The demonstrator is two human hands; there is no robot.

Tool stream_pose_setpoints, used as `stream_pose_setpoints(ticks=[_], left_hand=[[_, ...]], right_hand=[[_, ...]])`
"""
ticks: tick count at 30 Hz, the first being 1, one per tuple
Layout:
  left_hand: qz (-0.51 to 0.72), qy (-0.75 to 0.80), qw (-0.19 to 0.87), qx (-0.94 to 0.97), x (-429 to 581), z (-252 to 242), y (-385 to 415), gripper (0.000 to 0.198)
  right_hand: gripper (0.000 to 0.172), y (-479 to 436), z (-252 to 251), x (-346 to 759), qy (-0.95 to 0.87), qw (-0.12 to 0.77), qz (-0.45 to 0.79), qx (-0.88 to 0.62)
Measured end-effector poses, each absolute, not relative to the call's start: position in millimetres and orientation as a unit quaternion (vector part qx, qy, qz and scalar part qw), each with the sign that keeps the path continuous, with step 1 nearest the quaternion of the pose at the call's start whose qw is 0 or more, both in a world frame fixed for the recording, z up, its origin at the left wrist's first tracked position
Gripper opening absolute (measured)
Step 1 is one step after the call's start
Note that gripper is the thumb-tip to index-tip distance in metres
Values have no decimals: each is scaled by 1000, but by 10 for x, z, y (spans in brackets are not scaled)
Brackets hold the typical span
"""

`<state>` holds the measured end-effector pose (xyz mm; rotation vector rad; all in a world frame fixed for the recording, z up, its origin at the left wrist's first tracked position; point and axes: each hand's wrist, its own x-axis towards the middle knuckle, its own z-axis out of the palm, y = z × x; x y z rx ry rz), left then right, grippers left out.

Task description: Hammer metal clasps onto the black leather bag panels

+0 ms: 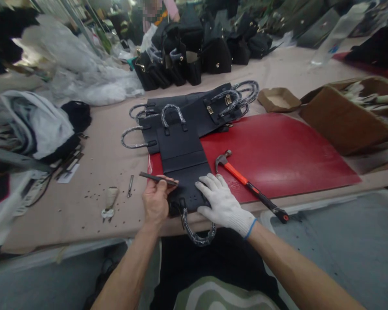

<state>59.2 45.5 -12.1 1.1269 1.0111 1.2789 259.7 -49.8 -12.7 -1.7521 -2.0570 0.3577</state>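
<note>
A flat black leather bag panel with wrapped handles at both ends lies along the red mat. My left hand, bare, pinches a thin dark strip just above the panel's near left corner. My right hand, in a white knit glove, presses flat on the panel's near end, fingers spread. The near handle hangs over the table edge between my hands. A hammer with an orange and black grip lies on the mat just right of my right hand.
More black panels with wrapped handles are stacked behind. Finished black bags stand at the back. Cardboard boxes sit to the right, plastic wrap and cloth to the left. Small tools and specks lie on the tabletop.
</note>
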Motion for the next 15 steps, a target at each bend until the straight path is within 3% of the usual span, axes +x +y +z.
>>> stream_pose_setpoints(ticks=[4,8,12,15], left_hand=[[486,545,457,508,9,6,829,35],[249,684,287,623,-554,24,1052,24],[13,690,123,713,-744,9,1012,21],[-50,660,95,744,-721,-19,902,22]], right_hand=[[72,-495,-95,2620,-733,212,136,-632],[72,-485,-83,2606,-730,210,135,-636],[70,-483,-107,2618,-736,210,122,-632],[70,-469,-170,2641,-740,212,105,-630]])
